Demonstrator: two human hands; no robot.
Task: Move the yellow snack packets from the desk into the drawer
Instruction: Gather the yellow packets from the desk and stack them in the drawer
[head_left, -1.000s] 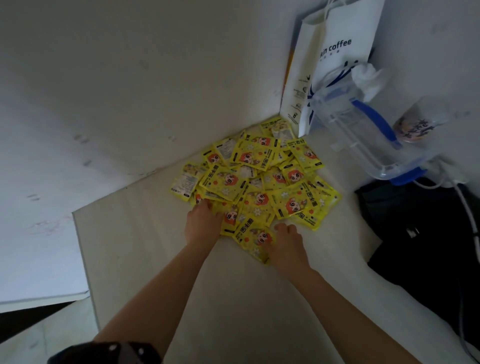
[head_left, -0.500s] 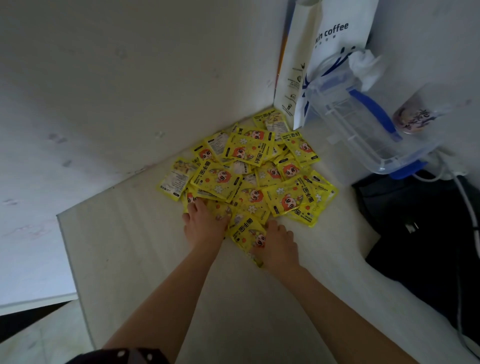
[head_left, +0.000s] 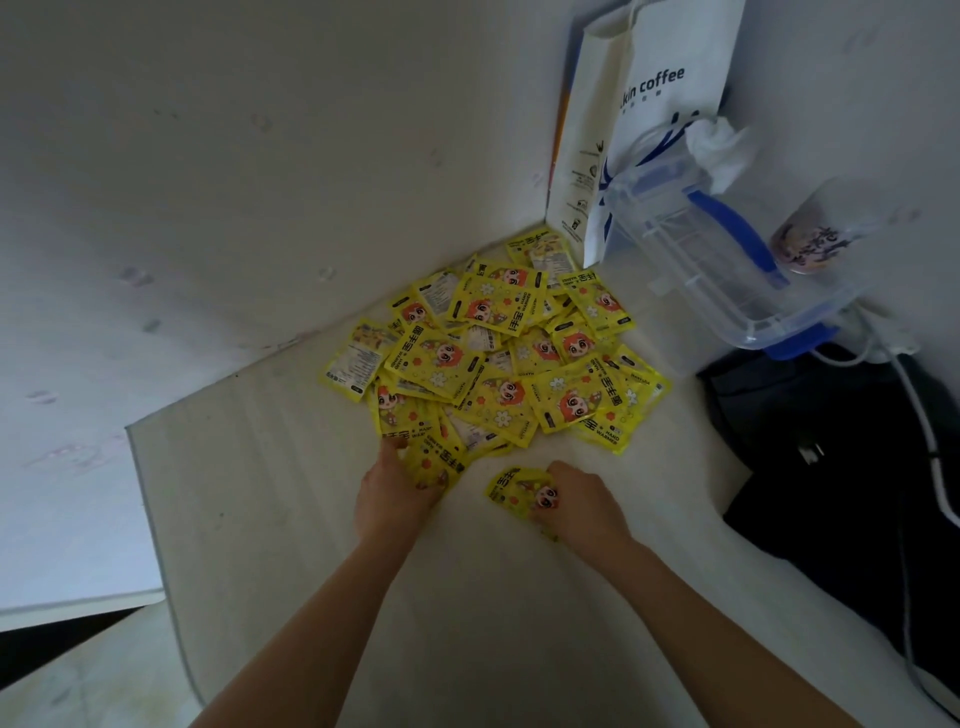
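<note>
Barely begun: your right hand (head_left: 582, 501) grips one packet (head_left: 519, 491), left hand (head_left: 395, 493) grips another at the pile (head_left: 493, 358); no drawer visible.

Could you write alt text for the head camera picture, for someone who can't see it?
Two bare hands pull yellow packets from a pile on a pale desk: the left hand grips some at the pile's near edge, the right hand holds a packet apart from it. Behind stand a white paper bag and a clear plastic box.

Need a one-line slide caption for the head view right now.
Left hand and right hand each grip yellow packets from the desk pile.
</note>
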